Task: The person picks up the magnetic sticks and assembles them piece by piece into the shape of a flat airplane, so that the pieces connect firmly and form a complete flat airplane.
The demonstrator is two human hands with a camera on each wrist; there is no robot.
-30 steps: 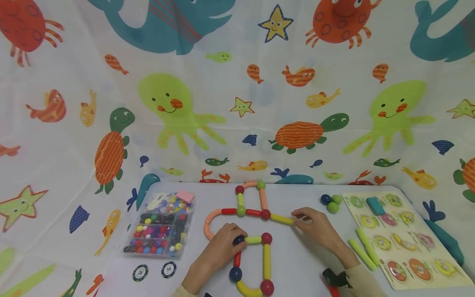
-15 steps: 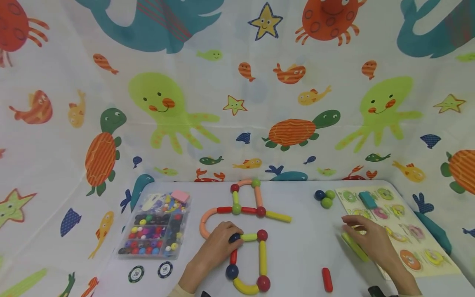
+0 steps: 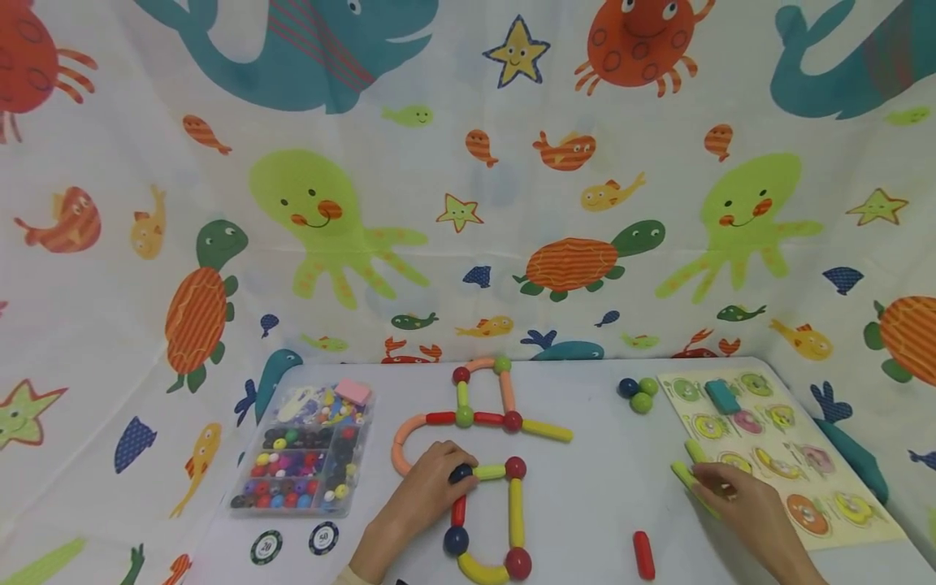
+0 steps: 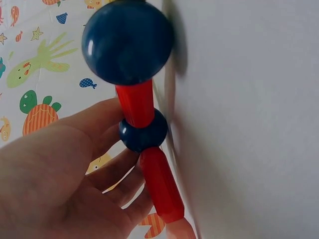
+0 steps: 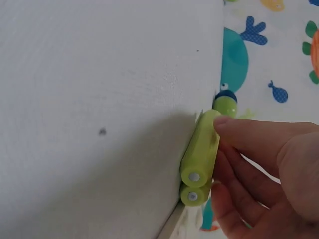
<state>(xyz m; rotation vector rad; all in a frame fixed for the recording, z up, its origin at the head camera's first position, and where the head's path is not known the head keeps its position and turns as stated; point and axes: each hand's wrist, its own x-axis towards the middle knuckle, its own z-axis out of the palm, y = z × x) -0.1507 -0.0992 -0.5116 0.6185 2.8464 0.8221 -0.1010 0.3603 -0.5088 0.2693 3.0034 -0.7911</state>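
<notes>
My left hand point(image 3: 426, 486) grips a dark blue ball point(image 4: 144, 130) between thumb and fingers. That ball joins a red rod point(image 4: 162, 186), a second red rod point(image 4: 136, 103) and a short yellow-green rod point(image 3: 490, 471). They belong to a figure of magnetic balls and rods lying on the table. Its lower loop has another blue ball point(image 3: 457, 540), red balls point(image 3: 517, 562) and yellow rods point(image 3: 516, 512). At the right, my right hand point(image 3: 738, 500) pinches a light green rod point(image 5: 202, 149), thumb tip on its side. A second green rod point(image 5: 195, 195) lies alongside.
A compartment box of beads point(image 3: 292, 512) stands left, near two poker chips point(image 3: 266, 548). A food-picture board point(image 3: 863, 532) with a teal block point(image 3: 722, 396) lies right, beside loose balls point(image 3: 641, 403). A loose red rod point(image 3: 643, 556) is at the front; a patterned curtain point(image 3: 468, 268) hangs behind.
My right hand has left the yellow rod at the upper figure and moved right to the green rods, where it now pinches one. The left hand stays on the blue ball.
</notes>
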